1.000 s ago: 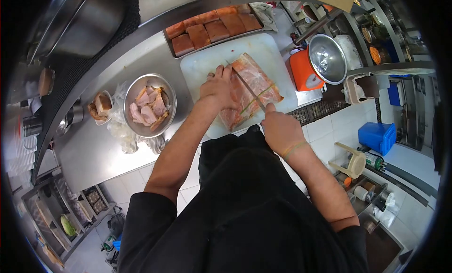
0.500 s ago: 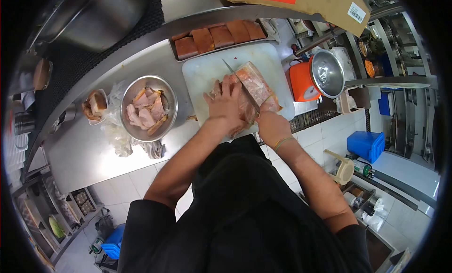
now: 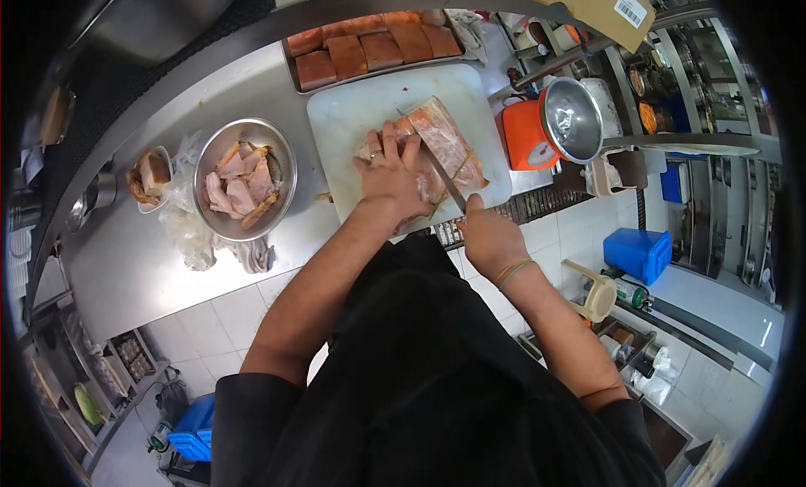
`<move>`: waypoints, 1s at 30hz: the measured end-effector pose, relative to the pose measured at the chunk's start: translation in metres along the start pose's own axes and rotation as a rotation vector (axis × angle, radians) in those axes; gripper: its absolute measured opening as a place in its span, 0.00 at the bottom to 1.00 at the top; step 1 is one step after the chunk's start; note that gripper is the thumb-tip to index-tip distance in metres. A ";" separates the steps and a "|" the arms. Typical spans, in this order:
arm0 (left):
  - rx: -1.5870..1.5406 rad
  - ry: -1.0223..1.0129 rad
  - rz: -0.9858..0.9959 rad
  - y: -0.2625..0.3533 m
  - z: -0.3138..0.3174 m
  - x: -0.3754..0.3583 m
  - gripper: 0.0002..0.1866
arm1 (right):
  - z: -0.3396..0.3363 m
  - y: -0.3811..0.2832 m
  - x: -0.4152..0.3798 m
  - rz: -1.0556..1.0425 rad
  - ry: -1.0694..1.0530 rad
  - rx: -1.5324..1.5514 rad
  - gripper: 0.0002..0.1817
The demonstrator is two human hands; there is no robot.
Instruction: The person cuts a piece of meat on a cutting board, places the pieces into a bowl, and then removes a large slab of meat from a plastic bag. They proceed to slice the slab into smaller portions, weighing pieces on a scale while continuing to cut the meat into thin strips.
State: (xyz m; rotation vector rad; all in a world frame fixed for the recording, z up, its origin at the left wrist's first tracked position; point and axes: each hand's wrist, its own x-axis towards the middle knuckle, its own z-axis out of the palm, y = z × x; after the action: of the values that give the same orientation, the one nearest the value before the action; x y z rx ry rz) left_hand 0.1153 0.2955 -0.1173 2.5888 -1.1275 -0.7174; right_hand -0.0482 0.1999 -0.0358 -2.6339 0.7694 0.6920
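Note:
A large piece of pale pink meat point(image 3: 453, 143) lies on the white cutting board point(image 3: 336, 122). My left hand point(image 3: 392, 178) presses down on its left part, fingers somewhat spread. In my right hand point(image 3: 493, 239) is the handle of a long knife point(image 3: 442, 173), whose blade lies diagonally across the meat, just right of my left fingers. How deep the blade sits in the meat cannot be made out. Left of the board, a steel bowl point(image 3: 289, 190) holds cut meat pieces point(image 3: 243, 185).
Behind the board stands a metal tray point(image 3: 304, 91) with several browned meat blocks point(image 3: 345, 57). An orange scale point(image 3: 525, 136) with a steel bowl point(image 3: 573, 120) is at the right. Plastic bags point(image 3: 186, 227) and a small container of meat point(image 3: 153, 176) lie left.
My right hand has drawn the knife back towards my body, away from the meat's near edge. The camera view has shifted, showing more of the tray. My left hand stays on the meat.

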 end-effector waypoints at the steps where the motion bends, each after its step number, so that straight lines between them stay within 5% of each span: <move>1: -0.014 0.005 0.003 -0.002 -0.001 0.001 0.70 | 0.001 0.001 0.002 -0.012 0.002 -0.001 0.18; 14: 0.106 -0.041 0.023 0.003 -0.004 -0.005 0.71 | 0.097 0.034 0.037 0.042 0.149 0.136 0.19; 23: 0.094 -0.009 -0.008 0.004 -0.010 0.003 0.74 | 0.049 0.020 0.029 -0.063 0.166 0.044 0.19; 30: 0.073 0.029 0.004 0.000 -0.003 0.002 0.75 | -0.042 0.004 0.000 -0.049 -0.070 -0.119 0.18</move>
State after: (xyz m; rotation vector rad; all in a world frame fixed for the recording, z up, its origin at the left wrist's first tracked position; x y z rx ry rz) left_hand 0.1182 0.2936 -0.1150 2.6474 -1.1716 -0.6469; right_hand -0.0356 0.1790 -0.0012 -2.7087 0.6603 0.8357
